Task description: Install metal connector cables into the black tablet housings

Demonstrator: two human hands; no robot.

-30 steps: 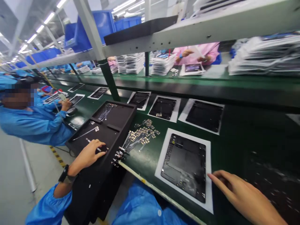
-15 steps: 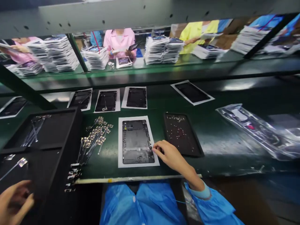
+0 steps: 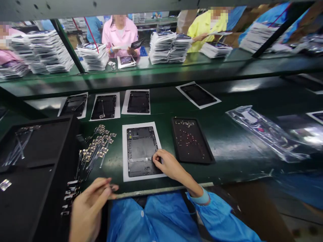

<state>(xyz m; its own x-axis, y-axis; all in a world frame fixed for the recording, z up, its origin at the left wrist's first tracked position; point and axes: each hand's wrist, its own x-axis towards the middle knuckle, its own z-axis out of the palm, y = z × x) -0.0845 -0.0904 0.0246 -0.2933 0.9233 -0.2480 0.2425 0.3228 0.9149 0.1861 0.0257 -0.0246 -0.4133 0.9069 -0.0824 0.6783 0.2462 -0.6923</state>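
A black tablet back shell (image 3: 141,148) lies on a white sheet (image 3: 125,168) in front of me. Over its right edge is my right hand (image 3: 169,164), thumb and forefinger pinched together; whatever they grip is hidden. My left hand (image 3: 92,205) is at the bench's front edge, left of the shell and apart from it. Its thumb and fingertips are closed around something small and dark that I cannot make out. Beyond that hand lies a heap of small circuit boards with ribbon cables (image 3: 97,148).
At the left stands a black divided tray (image 3: 50,195) with more cabled boards. A shallow black tray (image 3: 209,148) of tiny parts is on the right, beside a clear plastic bag (image 3: 267,134). Several shells (image 3: 138,102) lie behind. Co-workers (image 3: 119,35) sit across the bench.
My left hand has come from the left tray to the bench's front edge, its fingers now closed together. The right hand stays at the shell's right side. The view has shifted slightly.
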